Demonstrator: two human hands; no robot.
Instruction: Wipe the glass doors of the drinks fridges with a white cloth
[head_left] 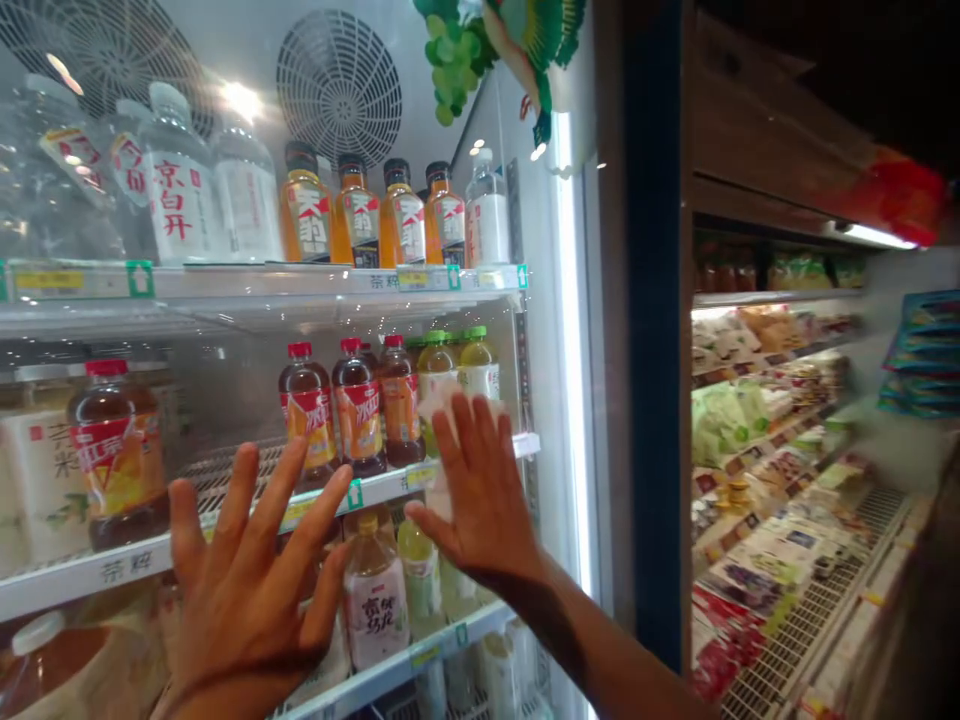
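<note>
My left hand (251,590) is raised with its fingers spread, palm toward the glass front of a drinks fridge. My right hand (480,500) is also held up flat, its thumb out to the side. Neither holds anything; I cannot tell whether the palms touch the glass. Behind them are red-capped tea bottles (304,410) on the middle shelf, and another red-capped bottle (116,450) stands farther left. A pale-labelled bottle (375,600) shows between the hands on the shelf below. Green-capped bottles (476,360) are partly hidden by my right hand.
The upper shelf (300,283) bears orange bottles (401,215) and clear water bottles (176,180). A bright light strip (570,400) runs down the fridge's right side, beside a dark frame (652,350). Farther right, an open chiller (825,560) holds packaged goods.
</note>
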